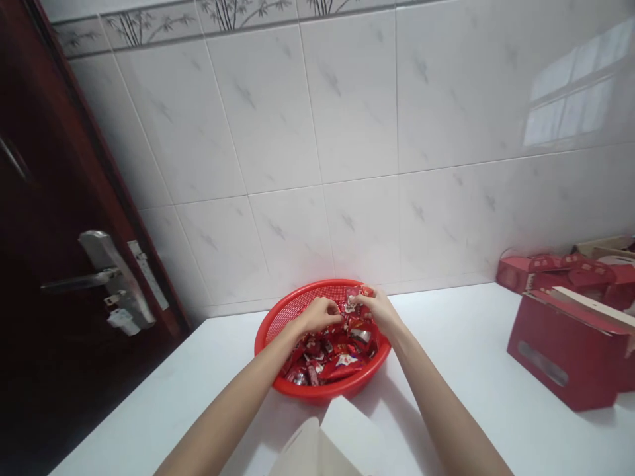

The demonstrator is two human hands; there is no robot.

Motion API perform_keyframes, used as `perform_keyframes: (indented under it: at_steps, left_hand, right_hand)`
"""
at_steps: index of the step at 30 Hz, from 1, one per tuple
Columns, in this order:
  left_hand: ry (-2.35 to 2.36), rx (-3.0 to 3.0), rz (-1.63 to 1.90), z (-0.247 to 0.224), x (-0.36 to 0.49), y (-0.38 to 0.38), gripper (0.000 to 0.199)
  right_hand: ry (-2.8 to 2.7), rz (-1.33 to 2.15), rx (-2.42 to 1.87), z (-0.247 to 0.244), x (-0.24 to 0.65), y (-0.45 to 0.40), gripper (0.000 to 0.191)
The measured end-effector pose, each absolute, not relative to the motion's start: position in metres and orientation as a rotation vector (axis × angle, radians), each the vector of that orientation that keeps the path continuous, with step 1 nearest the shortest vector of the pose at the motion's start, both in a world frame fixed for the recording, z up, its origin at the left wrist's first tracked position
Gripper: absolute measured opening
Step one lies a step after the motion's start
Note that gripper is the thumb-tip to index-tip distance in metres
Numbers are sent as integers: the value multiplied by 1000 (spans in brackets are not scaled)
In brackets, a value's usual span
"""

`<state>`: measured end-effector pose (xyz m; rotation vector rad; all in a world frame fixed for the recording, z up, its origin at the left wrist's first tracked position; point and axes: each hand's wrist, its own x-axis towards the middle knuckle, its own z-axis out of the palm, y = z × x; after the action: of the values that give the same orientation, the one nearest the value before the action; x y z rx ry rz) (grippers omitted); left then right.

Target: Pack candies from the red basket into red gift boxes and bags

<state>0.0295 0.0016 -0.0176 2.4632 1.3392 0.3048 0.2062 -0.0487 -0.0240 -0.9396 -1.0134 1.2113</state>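
A red plastic basket [268,324] stands on the white table, with many small red wrapped packets [342,367] inside it. Over the basket's right rim, my right hand [380,309] pinches a red printed packet [353,301] between thumb and fingers. My left hand [320,315] is above the packets near the basket's middle, its fingers curled together; what they hold, if anything, is hidden. Close to me, at the bottom edge, is a white open carton [342,439], seen only in part between my forearms.
A red box with a slot-shaped window [565,350] stands at the right of the white table [446,330]. Behind it lie more red boxes [555,272] against the tiled wall [357,231]. A dark door with a metal handle [106,274] is at the left.
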Motion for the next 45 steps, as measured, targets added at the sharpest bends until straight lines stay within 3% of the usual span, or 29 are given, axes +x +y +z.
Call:
perform_keyframes:
  at_steps: [5, 10, 16, 20, 24, 33, 38, 45]
  left_hand:
    - [1390, 2410, 406, -17, 31, 1, 35]
    - [1375, 2346, 286, -22, 30, 0, 51]
    - [1311, 2325, 139, -20, 28, -2, 26]
    - [1307, 2346, 49, -22, 26, -3, 33]
    - [1312, 2337, 7, -25, 24, -4, 14]
    - [1324, 2393, 179, -22, 27, -4, 34]
    - [1197, 2448, 134, -23, 25, -5, 22]
    - [1239, 2286, 393, -25, 16, 7, 36]
  right_hand:
    - [-1025, 1200, -964, -25, 207, -47, 23]
    - [-1013, 1217, -1002, -23, 207, -47, 25]
    - [-1016, 1234, -997, -21, 208, -48, 28]
    - [-1013, 1239, -985, -22, 208, -48, 24]
    - [-1013, 1244, -972, -24, 209, -48, 24]
    - [-1010, 1280, -903, -28, 211, -45, 29]
    - [-1023, 1326, -840, -30, 212, -45, 37]
    - [-1039, 1341, -822, -30, 213, -43, 34]
